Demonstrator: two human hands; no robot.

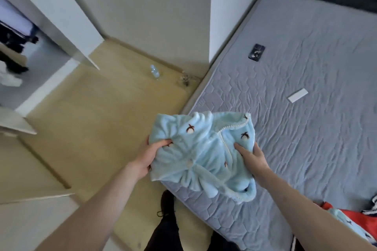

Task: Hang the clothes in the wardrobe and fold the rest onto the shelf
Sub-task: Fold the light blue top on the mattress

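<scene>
Both hands gripping folded blue fleece garment (202,155) at opposite edges: left hand (150,156), right hand (254,162) fingers pinching, keeping fold intact, likely carrying from bed (306,128) toward shelf.

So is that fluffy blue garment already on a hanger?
No: the light blue fleece garment is bunched between the left hand and the right hand above the mattress edge, with no hanger visible.

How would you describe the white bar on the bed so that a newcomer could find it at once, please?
Start at the grey quilted mattress filling the right of the view. Near its middle, right of the fleece in the hands, lies a flat white bar, alone on bare quilting. The dark phone lies beyond it nearer the wall; the bar is white, longer and slimmer.
</scene>
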